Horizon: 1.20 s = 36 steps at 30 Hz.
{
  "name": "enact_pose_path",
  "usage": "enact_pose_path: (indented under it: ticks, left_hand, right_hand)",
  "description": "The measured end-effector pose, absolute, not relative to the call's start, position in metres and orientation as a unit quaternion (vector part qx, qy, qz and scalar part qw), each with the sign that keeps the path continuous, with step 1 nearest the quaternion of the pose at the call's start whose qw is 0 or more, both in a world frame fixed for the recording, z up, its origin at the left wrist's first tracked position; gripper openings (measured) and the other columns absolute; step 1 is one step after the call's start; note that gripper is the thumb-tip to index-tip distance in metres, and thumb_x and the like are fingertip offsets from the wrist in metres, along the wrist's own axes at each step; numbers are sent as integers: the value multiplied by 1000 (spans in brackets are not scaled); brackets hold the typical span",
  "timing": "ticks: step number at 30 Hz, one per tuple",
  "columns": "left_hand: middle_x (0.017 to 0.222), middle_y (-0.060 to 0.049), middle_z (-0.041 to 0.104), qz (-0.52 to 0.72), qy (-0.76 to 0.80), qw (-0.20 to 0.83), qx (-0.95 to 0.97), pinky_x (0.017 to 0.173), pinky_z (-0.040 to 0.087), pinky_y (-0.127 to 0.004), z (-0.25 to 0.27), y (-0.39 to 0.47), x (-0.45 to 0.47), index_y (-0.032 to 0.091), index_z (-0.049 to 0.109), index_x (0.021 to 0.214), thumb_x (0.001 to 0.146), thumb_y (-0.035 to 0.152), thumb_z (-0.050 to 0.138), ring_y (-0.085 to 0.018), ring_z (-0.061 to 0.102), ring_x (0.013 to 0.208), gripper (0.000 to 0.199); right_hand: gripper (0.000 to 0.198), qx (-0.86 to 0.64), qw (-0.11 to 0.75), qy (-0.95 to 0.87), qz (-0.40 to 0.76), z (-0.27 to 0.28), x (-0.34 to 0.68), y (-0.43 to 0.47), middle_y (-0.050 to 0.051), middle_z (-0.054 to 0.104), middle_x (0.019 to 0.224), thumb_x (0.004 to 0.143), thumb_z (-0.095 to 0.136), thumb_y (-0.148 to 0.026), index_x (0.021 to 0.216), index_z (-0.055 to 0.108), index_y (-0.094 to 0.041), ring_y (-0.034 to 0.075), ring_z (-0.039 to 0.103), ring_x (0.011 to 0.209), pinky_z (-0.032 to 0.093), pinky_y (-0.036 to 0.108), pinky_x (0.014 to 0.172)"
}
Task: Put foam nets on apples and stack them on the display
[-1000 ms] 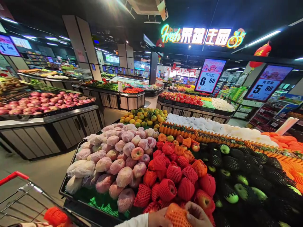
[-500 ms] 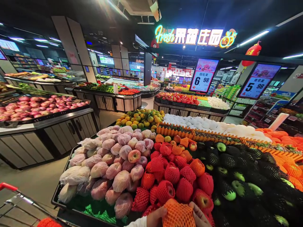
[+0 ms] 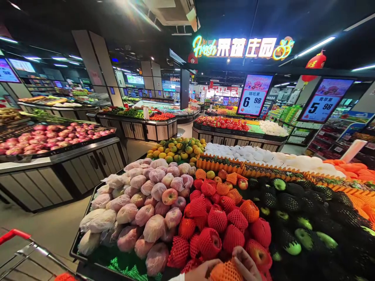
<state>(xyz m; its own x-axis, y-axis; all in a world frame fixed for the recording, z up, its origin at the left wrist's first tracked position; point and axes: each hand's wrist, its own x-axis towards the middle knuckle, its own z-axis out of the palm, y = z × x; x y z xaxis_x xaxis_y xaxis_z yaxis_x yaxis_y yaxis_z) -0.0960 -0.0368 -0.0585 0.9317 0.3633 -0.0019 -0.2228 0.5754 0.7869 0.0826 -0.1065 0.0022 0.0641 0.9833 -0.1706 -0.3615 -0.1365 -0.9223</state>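
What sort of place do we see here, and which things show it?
Most likely the produce section of a supermarket: there are hanging price screens, a display of heaped apples, and a shopping cart at lower left.

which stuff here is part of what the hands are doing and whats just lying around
In hand:
- left hand
- right hand
- orange-netted fruit

Just around:
- red-netted fruit
- wrapped fruit
- black-netted fruit
- shopping cart
- price signs
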Motion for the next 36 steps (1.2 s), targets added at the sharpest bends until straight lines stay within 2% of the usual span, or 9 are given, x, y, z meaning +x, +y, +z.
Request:
enact_pose_path:
  ticks: [3, 8, 12, 15, 18, 23, 26, 31, 36]
  left_hand:
    - [110, -6, 61, 172, 82, 881, 433, 102, 36, -39, -37, -43, -99, 19, 63, 109, 52, 34, 90, -22, 58, 107, 65]
    - [106, -8, 62, 242, 117, 863, 427, 93, 43, -40, -16, -48, -106, 17, 58, 108, 44, 38, 92, -23, 60, 99, 76]
    - [110, -9, 62, 241, 176, 765, 570, 92, 45, -38, 5, -43, -119, 16, 58, 112, 41, 43, 90, -24, 59, 100, 82]
    - [108, -9, 65, 188, 206, 671, 687, 93, 46, -38, 23, -41, -125, 15, 62, 113, 44, 45, 88, -26, 60, 99, 80]
    - [114, -13, 64, 171, 253, 575, 759, 98, 44, -42, 28, -43, -125, 14, 63, 116, 44, 46, 88, -30, 60, 105, 82]
    - [118, -14, 55, 190, 225, 556, 777, 102, 43, -41, 20, -42, -121, 16, 64, 118, 45, 51, 88, -28, 55, 110, 85]
    - [121, -13, 51, 208, 181, 591, 758, 98, 45, -41, 20, -38, -125, 19, 60, 123, 51, 54, 86, -27, 54, 108, 84]
    - [142, -16, 32, 429, 215, 629, 611, 71, 48, -29, 25, -28, -134, 22, 49, 130, 89, 47, 54, -18, 55, 94, 48]
    - [144, -13, 31, 538, 260, 625, 502, 61, 43, -22, 22, -12, -142, 21, 52, 123, 90, 39, 52, -17, 54, 94, 38]
  right_hand:
    - [29, -499, 543, -374, 562, 0, 73, -106, 3, 58, 81, 77, 72, -49, 85, 65, -21, 15, 53, 74, 45, 27, 70]
    - [44, -630, 478, -446, 419, 7, 68, -107, 9, 63, 92, 81, 62, -59, 96, 61, -18, 23, 58, 87, 46, 35, 80]
    - [55, -583, 409, -492, 501, 23, 70, -115, 9, 63, 95, 84, 49, -69, 100, 59, -18, 23, 59, 88, 46, 37, 82]
    - [68, -469, 407, -507, 598, 25, 61, -120, 8, 61, 108, 71, 66, -70, 115, 53, -20, 25, 59, 101, 46, 39, 90]
    - [88, -426, 444, -478, 627, 16, 49, -121, 9, 59, 116, 49, 90, -47, 122, 48, -22, 28, 59, 109, 45, 43, 98]
    - [107, -368, 496, -391, 682, -3, 44, -122, 14, 51, 135, 35, 96, -28, 129, 45, -22, 32, 51, 127, 35, 49, 109]
    - [100, -346, 493, -359, 713, -6, 49, -124, 13, 58, 126, 39, 95, -28, 127, 48, -22, 31, 57, 119, 40, 49, 104]
    - [79, -415, 514, -351, 664, 10, 65, -111, 10, 62, 116, 49, 90, -33, 117, 52, -21, 26, 63, 106, 47, 45, 95]
    - [72, -582, 587, -422, 373, 53, 122, -57, 10, 57, 120, 55, 86, -36, 115, 47, -23, 26, 58, 109, 46, 44, 98]
